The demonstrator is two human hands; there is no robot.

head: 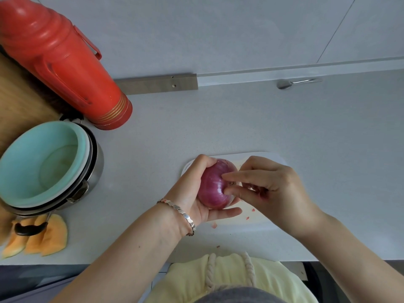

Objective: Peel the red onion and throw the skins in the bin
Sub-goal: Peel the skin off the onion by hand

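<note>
- Here, red onion (215, 186) gripped in left hand (192, 194), fingers curled round it, above white cutting board (258, 218).
- Axis lying sideways, one end facing right.
- Pinched at that end by right hand (270, 190) fingertips.

red onion (215, 186), centre: smooth, glossy purple skin, fine lengthwise ribs.
cutting board (258, 157) under it: white plastic, matt.
worktop (240, 119): grey, speckled, matt, stone-like.
flask (61, 62), 10 o'clock: red plastic, glossy; ribbed gold bands near base.
pot (98, 165), 9 o'clock: brushed metal, dull sheen.
bowl (32, 160) inside pot: turquoise, smooth, satin.
spoon (284, 84), 1 o'clock: polished metal.
bracelet (183, 213), left wrist: shiny metal links.
melon slices (43, 237), 8 o'clock: moist orange flesh.
mat (17, 101), 10 o'clock: rough woven fibre.
cloth (229, 274), 6 o'clock: soft cream fabric, twisted cord.
</note>
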